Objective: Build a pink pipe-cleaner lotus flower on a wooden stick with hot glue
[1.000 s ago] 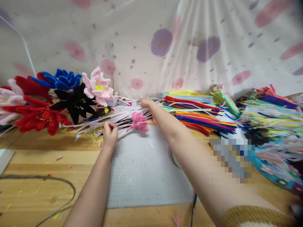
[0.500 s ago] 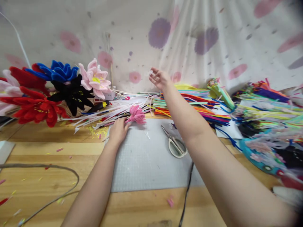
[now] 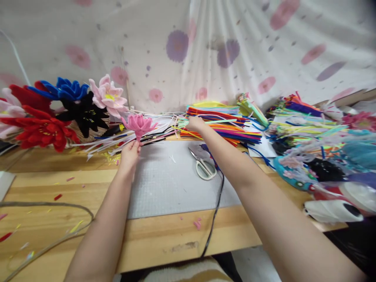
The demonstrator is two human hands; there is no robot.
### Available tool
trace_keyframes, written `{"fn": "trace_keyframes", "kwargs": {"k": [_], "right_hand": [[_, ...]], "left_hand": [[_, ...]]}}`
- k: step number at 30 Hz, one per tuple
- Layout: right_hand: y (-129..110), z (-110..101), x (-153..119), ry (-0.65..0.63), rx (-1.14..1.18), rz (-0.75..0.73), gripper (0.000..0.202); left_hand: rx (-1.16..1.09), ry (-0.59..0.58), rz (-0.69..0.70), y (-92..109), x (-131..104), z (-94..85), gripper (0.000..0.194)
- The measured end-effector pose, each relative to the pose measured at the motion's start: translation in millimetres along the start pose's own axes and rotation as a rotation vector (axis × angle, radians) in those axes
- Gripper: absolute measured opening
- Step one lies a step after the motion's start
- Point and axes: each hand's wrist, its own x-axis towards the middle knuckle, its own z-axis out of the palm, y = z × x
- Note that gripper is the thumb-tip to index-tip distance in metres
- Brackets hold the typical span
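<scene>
My left hand (image 3: 131, 153) is closed around the stem of a pink pipe-cleaner flower (image 3: 139, 125), which stands upright above my fingers at the mat's back left corner. Stretched out to the back of the table, my right hand (image 3: 196, 123) is at the left end of a pile of coloured pipe cleaners (image 3: 220, 117). Its fingers point away and are mostly hidden, so whether they grip a strand does not show. White-handled scissors (image 3: 205, 169) lie partly open on the grey cutting mat (image 3: 167, 192), below my right forearm.
Finished fuzzy flowers, among them a red flower (image 3: 48, 131) and a blue flower (image 3: 66, 90), crowd the left back. White pipe cleaners (image 3: 102, 144) lie behind the mat. On the right are more bundles and a white thread spool (image 3: 333, 211). A dark cord (image 3: 216, 211) crosses the front edge.
My left hand has raised the pink flower from lying tilted to upright. My right hand has come down from in front of the curtain to the pipe cleaners. The view has shifted right and downward.
</scene>
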Motion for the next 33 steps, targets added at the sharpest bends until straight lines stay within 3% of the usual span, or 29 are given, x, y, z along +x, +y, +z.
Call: {"fn": "trace_keyframes", "kwargs": {"k": [2, 4, 7, 11, 16, 20, 26, 30, 33], "right_hand": [[-10, 11, -13, 0.089, -0.163, -0.091, 0.035], [-24, 25, -21, 0.154, -0.213, -0.301, 0.03], [-46, 50, -21, 0.081, -0.232, -0.554, 0.03], [-60, 77, -11, 0.006, -0.32, -0.602, 0.031], [-61, 90, 0, 0.049, -0.326, -0.58, 0.029], [-62, 77, 9, 0.201, -0.102, -0.432, 0.028], [-60, 20, 20, 0.428, 0.228, -0.145, 0.028], [-55, -12, 25, 0.412, 0.395, -0.152, 0.027], [-56, -23, 28, 0.343, 0.696, -0.118, 0.025]], "left_hand": [[-0.153, -0.027, -0.177, 4, -9, 3.1, 0.02], [-0.285, -0.062, -0.317, 4, -16, 4.6, 0.021], [-0.425, -0.081, -0.423, -2, -24, 2.4, 0.024], [-0.464, -0.082, -0.451, -17, -28, -4.7, 0.023], [-0.493, -0.087, -0.421, -24, -28, -10.4, 0.022], [-0.52, -0.108, -0.327, -24, -27, -13.1, 0.015], [-0.499, -0.147, -0.25, -22, -30, -13.0, 0.011], [-0.489, -0.09, -0.239, -21, -33, -9.5, 0.006], [-0.508, -0.135, -0.237, -23, -35, -8.2, 0.004]]}}
